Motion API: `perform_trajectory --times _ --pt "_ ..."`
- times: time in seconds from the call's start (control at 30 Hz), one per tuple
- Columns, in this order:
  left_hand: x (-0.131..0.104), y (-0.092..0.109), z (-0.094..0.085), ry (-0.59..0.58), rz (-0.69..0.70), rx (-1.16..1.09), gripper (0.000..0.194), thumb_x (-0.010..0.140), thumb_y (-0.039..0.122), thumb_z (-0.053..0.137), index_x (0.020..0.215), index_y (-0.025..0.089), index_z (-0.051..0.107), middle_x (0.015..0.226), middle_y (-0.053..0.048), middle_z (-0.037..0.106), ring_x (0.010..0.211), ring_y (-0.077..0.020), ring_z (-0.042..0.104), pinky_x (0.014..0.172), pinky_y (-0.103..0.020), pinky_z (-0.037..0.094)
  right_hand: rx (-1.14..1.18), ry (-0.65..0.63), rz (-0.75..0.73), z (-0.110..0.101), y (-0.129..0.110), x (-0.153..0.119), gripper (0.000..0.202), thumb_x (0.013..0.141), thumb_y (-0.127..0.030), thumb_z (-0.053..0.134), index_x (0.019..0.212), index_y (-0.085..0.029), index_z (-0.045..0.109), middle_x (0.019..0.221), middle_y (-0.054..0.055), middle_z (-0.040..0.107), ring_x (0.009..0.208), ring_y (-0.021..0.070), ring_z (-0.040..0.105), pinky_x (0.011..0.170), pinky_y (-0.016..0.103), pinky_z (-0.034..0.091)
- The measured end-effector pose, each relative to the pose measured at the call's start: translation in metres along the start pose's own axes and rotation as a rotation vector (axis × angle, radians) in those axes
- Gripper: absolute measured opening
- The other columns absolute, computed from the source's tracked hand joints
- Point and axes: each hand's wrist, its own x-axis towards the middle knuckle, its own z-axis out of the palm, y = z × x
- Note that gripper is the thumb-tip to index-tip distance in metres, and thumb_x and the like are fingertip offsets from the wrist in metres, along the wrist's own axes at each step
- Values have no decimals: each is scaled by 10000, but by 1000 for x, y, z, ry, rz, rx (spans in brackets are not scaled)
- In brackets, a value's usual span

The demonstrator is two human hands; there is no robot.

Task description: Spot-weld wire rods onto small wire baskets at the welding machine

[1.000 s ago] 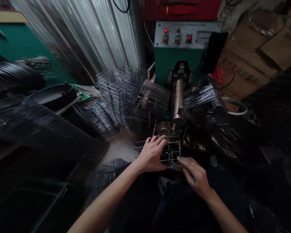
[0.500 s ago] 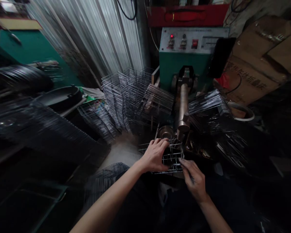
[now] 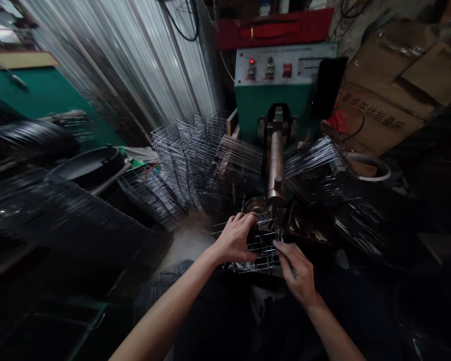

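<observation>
A small metal wire grid lies under the lower end of a machine's round steel arm. My left hand grips the grid from its left part, fingers over the far edge and thumb toward the near side. My right hand is closed in a pinch at the grid's right edge, thumb and forefinger together on the wire there. What the other right fingers hold, if anything, is hidden. Just behind the grid sits a round metal electrode-like part, partly covered by my left fingers.
A green machine with a lit red lamp stands ahead. Stacked wire racks rise at the left, and loose wires hang at the right beside a round bucket. Cardboard boxes lean at the back right.
The view has shifted, so the machine appears a little farther left. Both hands stay on the wire grid, whose right edge now sits slightly differently under the steel arm.
</observation>
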Motion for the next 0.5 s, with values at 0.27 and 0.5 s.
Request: perform_trajectory --times 0.27,0.5 --pt "4 -2 -1 -17 -11 25 818 519 392 803 1236 217 449 1390 -129 509 1175 -340 487 989 -476 393 18 28 20 1 -1 5 401 963 -104 519 1290 -307 636 1095 57 723 1009 211 683 877 389 590" --pt "4 0 -3 -11 -18 -12 876 566 443 800 1312 208 406 1210 -104 585 1089 -310 525 941 -442 415 53 52 77 0 -4 6 336 959 -122 541 1218 -294 667 1048 53 725 937 198 689 851 357 590"
